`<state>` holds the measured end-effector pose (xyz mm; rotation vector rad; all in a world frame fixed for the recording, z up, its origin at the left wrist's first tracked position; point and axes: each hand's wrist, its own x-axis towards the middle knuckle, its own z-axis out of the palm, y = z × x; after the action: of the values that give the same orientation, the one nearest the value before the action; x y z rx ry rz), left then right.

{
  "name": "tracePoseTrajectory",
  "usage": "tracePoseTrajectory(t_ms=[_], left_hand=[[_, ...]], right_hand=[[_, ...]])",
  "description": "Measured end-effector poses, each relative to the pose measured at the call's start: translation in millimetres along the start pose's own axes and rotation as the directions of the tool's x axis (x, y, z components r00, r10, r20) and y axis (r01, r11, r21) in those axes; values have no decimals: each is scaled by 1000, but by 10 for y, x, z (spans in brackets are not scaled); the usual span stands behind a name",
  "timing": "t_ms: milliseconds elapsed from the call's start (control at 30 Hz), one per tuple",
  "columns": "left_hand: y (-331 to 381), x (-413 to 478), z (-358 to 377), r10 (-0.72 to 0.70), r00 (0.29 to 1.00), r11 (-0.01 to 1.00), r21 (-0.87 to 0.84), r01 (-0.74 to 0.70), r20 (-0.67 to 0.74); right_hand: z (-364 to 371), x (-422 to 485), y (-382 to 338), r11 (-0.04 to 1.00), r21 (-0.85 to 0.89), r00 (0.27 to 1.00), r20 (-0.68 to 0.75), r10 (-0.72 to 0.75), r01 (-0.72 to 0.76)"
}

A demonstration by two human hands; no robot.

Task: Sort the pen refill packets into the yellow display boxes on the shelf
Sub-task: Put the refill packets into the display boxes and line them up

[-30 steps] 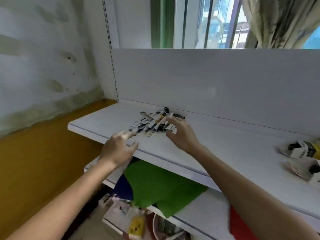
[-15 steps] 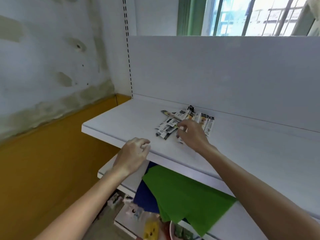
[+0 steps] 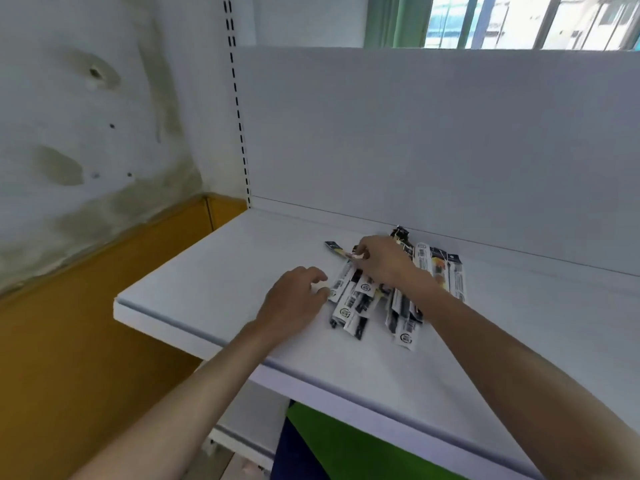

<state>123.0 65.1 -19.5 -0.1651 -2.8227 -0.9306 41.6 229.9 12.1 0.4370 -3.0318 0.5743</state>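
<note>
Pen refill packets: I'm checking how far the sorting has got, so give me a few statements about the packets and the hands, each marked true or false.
1. The pen refill packets lie in a loose pile on the white shelf. True.
2. The right hand is on the pile, its fingers pinching a packet. True.
3. The left hand holds a packet in the air. False: it is at the pile's left edge, fingers loosely curled, holding nothing.
4. A yellow display box stands beside the pile. False: none is in view.
5. The green sheet covers the pile. False: it lies on a lower level, below the shelf.
</note>
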Motion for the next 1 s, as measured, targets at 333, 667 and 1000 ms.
tracePoseTrajectory(t_ms=[333,667,1000], left_hand=[[21,538,14,-6,969,998,61,-10,247],[-88,676,-99,70,961,995,-92,-47,266],[-9,492,-96,273,933,928,-321,-191,235]], right_hand=[[-278,83,36,858,423,915,-136,380,-293],[-65,-3,-194,824,445,897,-92,433,-352],[-3,-9,-465,742,597,851,-181,494,-304]])
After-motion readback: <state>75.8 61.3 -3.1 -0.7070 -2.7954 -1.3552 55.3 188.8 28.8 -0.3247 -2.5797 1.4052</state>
